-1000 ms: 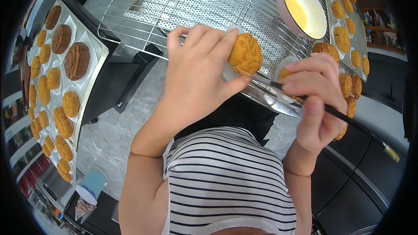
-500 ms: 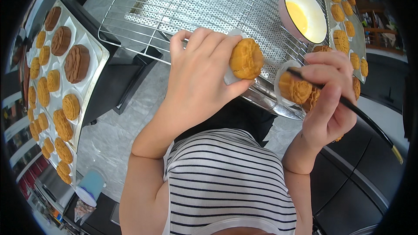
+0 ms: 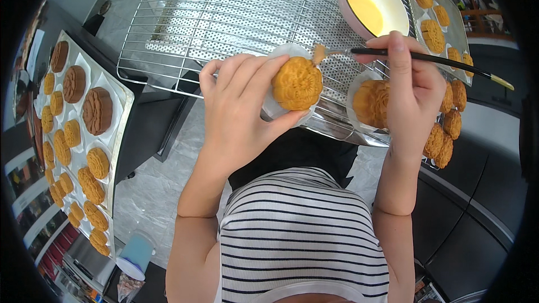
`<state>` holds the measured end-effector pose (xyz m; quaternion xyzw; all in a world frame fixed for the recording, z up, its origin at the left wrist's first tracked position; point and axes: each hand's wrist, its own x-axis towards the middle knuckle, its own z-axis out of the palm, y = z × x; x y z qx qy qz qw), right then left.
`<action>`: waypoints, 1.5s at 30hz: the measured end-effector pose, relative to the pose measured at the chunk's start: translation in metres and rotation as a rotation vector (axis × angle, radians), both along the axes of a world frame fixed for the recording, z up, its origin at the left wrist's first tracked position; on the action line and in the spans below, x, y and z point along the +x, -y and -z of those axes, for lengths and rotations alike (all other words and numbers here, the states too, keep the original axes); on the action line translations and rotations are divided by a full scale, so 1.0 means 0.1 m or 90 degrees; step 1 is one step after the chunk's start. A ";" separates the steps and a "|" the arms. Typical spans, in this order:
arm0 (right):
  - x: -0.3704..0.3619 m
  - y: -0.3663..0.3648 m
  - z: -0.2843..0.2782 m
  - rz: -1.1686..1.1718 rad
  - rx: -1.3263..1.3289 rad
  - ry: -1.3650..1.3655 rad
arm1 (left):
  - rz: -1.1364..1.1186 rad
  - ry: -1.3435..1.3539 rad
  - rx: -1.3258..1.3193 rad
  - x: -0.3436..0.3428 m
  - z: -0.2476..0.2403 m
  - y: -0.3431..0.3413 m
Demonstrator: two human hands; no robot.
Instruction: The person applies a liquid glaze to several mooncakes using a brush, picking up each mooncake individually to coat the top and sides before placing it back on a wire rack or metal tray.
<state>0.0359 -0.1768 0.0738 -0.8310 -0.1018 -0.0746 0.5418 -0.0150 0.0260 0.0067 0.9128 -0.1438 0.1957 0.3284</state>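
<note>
My left hand (image 3: pixel 238 106) grips a round golden mooncake (image 3: pixel 297 84) by its side, thumb below and fingers above. The mooncake's flower-patterned top faces up, and white paper shows behind it, over the wire rack (image 3: pixel 193 45). Between the fingers of my right hand (image 3: pixel 412 87) is a slim brush (image 3: pixel 443 60) with a black handle. Its bristles are at the mooncake's upper right edge; whether they touch it I cannot tell. Just beyond that hand, a white bowl (image 3: pixel 397 8) with a dark rim holds yellow liquid. Another mooncake (image 3: pixel 369 102) on paper is partly hidden by my right hand.
On the left, a tray (image 3: pixel 124 109) carries brown and golden mooncakes on white papers. More golden mooncakes (image 3: pixel 443 140) sit at the rack's right end, and another tray (image 3: pixel 461 31) of them stands at the far right. A blue cup (image 3: pixel 137 252) is at the lower left.
The mooncake has turned from its side so that its patterned top shows, and has shifted left. The brush has swung to lie nearly level, its bristles now higher, at the mooncake's upper edge.
</note>
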 end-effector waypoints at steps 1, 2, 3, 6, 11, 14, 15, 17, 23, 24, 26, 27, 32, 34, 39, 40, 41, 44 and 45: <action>0.01 0.01 0.01 0.049 0.002 0.023 | -0.011 0.003 0.005 -0.01 0.01 -0.01; -0.02 0.01 -0.02 0.051 -0.014 0.018 | -0.009 0.002 0.006 -0.01 0.02 -0.02; -0.02 0.02 0.00 0.052 -0.014 0.017 | -0.010 0.001 0.005 -0.01 0.04 -0.02; -0.05 0.03 -0.02 -0.188 -0.248 0.278 | -0.013 -0.005 0.004 0.01 0.06 -0.02; -0.11 0.06 -0.09 -0.292 -0.172 0.164 | -0.022 -0.022 0.014 0.01 0.08 -0.05; -0.07 0.08 0.00 -0.126 -0.207 0.180 | -0.017 -0.026 0.023 0.01 0.08 -0.05; -0.07 0.09 0.01 -0.032 -0.227 0.191 | -0.025 -0.016 0.020 0.01 0.08 -0.03; -0.09 0.10 0.01 -0.057 -0.238 0.213 | -0.040 -0.009 0.021 -0.02 0.09 -0.04; -0.27 0.18 0.09 -0.226 -0.180 0.209 | -0.068 0.001 0.039 -0.07 0.16 -0.02; -0.26 0.22 0.15 -0.156 -0.183 0.209 | -0.074 0.006 0.040 -0.07 0.18 -0.02; -0.23 0.25 0.15 -0.037 -0.194 0.211 | -0.076 0.013 0.040 -0.06 0.17 -0.01; -0.24 0.25 0.14 -0.034 -0.193 0.211 | -0.074 0.011 0.038 -0.07 0.16 -0.01; -0.33 0.19 0.02 -0.183 -0.231 0.218 | -0.075 0.011 0.049 -0.06 0.18 -0.01; -0.33 0.23 0.01 -0.114 -0.090 0.156 | -0.069 0.003 0.052 -0.06 0.18 -0.02; 0.22 0.53 -0.12 0.219 -0.099 0.192 | -0.084 0.006 0.032 -0.07 0.18 0.02; 0.37 0.61 -0.08 0.213 -0.174 0.197 | -0.093 0.010 0.017 -0.07 0.19 0.03; 0.48 0.65 -0.05 0.207 -0.249 0.201 | -0.090 0.014 0.016 -0.07 0.19 0.04; 0.60 0.67 -0.02 0.171 -0.411 0.188 | -0.106 0.027 0.027 -0.07 0.23 0.06; 0.58 0.66 -0.05 0.172 -0.411 0.189 | -0.102 0.032 0.022 -0.07 0.24 0.05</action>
